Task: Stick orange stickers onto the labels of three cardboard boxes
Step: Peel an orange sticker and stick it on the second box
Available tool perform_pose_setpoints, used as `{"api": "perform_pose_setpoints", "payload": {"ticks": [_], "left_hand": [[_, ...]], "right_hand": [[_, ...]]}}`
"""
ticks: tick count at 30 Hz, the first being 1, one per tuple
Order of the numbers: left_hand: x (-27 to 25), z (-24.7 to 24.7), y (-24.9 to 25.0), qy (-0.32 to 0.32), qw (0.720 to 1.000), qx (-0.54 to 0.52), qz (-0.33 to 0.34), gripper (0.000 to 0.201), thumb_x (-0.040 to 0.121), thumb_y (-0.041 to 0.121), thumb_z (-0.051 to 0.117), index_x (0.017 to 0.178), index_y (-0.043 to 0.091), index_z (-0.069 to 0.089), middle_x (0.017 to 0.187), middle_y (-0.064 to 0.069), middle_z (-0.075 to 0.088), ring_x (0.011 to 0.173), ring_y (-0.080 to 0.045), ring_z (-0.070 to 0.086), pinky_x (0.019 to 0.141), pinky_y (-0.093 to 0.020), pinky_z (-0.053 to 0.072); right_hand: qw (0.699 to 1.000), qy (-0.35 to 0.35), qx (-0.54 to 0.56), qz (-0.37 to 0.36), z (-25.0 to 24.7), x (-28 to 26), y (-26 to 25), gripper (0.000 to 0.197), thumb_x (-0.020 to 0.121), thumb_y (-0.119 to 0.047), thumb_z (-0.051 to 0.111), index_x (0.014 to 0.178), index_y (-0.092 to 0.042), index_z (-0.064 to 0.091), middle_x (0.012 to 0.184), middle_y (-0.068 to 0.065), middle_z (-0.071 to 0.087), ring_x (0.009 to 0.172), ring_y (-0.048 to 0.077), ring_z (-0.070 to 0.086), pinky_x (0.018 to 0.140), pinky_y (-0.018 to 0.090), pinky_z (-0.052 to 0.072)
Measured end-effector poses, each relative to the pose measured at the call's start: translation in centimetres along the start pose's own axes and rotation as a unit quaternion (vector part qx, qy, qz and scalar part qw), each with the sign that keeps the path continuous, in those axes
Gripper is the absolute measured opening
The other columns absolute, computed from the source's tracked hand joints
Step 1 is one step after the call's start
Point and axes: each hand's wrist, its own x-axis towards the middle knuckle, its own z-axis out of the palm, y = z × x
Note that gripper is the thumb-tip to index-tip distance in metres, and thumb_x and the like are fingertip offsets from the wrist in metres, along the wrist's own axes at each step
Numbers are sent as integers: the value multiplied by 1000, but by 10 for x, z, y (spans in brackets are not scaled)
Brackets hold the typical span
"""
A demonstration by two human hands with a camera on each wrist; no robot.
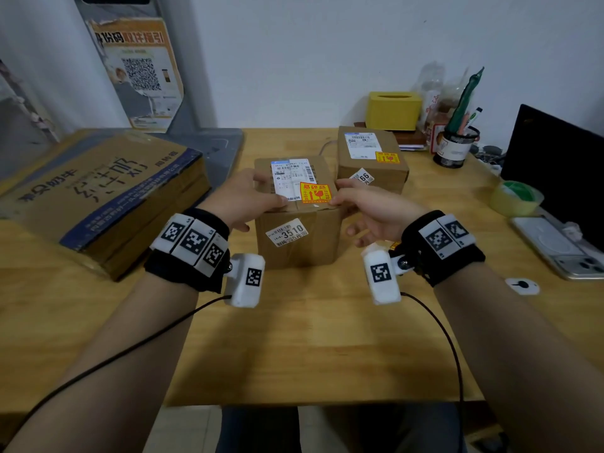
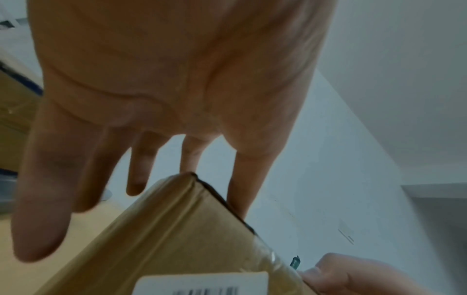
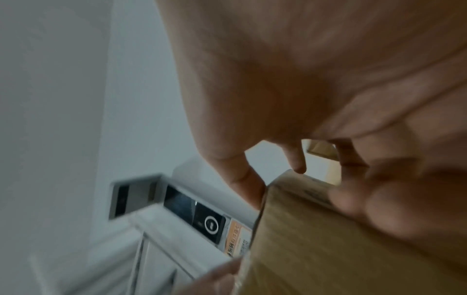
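Nearest on the light wooden table [image 1: 310,338]: small brown cardboard box [image 1: 299,237] w/ white price tag on its front face. Left hand [image 1: 242,199] lies across the box's top-left edge, fingers fairly straight and spread, thumb over the top; left wrist view shows fingers reaching down past the box corner, so it's open, steadying rather than clamping. Right hand [image 1: 369,207] sits at the top-right edge, thumb tip pressing by the orange rectangular sticker [image 1: 314,192], other fingers loosely bent down the side. Looks relaxed, holding nothing.

That sticker already lies on the lower right of the white shipping label [image 1: 291,178] on the top face. Step in hand, prob.: smoothing it down. To do it well: keep left hand bracing, rub thumb from centre outward to edges and corners, so no bubbles and no lifted corner near the box rim.

Behind, to the right: second small brown cardboard box [image 1: 372,158], own orange sticker [image 1: 387,157] on its label. Farther left: large flat brown carton w/ blue trim [image 1: 104,194], no orange sticker seen.
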Motion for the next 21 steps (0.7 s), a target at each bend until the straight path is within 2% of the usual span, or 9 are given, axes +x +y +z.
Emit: {"api": "perform_pose_setpoints", "payload": {"ticks": [3, 5, 6, 8, 11, 15, 18, 21], "left_hand": [[-4, 0, -1, -14, 1000, -17, -7, 58, 87, 36, 74, 138, 34, 47, 125, 5, 53, 114, -21, 58, 84, -48, 59], [-6, 1, -1, -19, 1000, -15, -2, 50, 88, 36, 72, 134, 36, 50, 128, 4, 57, 114, -21, 59, 84, -48, 59], [-7, 1, 0, -20, 1000, -13, 0, 49, 88, 36, 71, 133, 37, 51, 130, 3, 58, 113, -21, 59, 83, -48, 59], [-7, 2, 1, -22, 1000, -9, 1, 48, 90, 34, 71, 134, 38, 51, 131, 1, 58, 113, -22, 60, 82, -48, 59], [-7, 2, 4, -32, 999, -3, 5, 42, 92, 32, 67, 131, 42, 53, 129, 2, 59, 110, -22, 61, 82, -46, 60], [-6, 5, 8, -46, 999, 11, 25, 39, 95, 29, 62, 129, 47, 56, 124, 7, 61, 100, -15, 64, 71, -36, 59], [-6, 6, 11, -52, 998, 28, 28, 36, 96, 29, 57, 126, 49, 60, 126, 8, 60, 100, -14, 64, 68, -34, 58], [-4, 6, 10, -54, 998, 19, 20, 38, 96, 29, 59, 128, 48, 61, 128, 9, 59, 103, -14, 62, 71, -35, 59]], "right_hand": [[984, 106, -102, -99, 6, -2, -6, 55, 86, -27, 75, 133, -43, 51, 118, 4, 51, 75, 20, 56, 50, 31, 54], [957, 131, -198, -166, 12, -5, -11, 48, 87, -25, 74, 129, -44, 59, 125, 0, 46, 88, 20, 63, 56, 34, 61], [947, 126, -237, -174, 15, -6, -13, 42, 90, -26, 70, 128, -44, 63, 128, -2, 43, 91, 19, 64, 60, 35, 63], [937, 114, -292, -154, 21, -7, -17, 35, 96, -31, 60, 126, -48, 66, 128, 0, 37, 92, 18, 62, 62, 37, 64], [928, 101, -336, -128, 26, -6, -20, 37, 99, -36, 49, 128, -54, 63, 124, -1, 33, 86, 16, 60, 60, 39, 64], [921, 78, -366, -106, 30, -9, -24, 44, 99, -39, 38, 136, -59, 53, 124, -2, 32, 95, 20, 57, 63, 43, 65], [925, 71, -357, -107, 28, -8, -27, 45, 97, -36, 39, 132, -59, 57, 103, 0, 47, 82, 19, 60, 57, 41, 64], [927, 75, -353, -105, 23, -10, -30, 41, 98, -34, 43, 127, -57, 62, 82, -3, 59, 75, 18, 61, 58, 40, 64]]}}
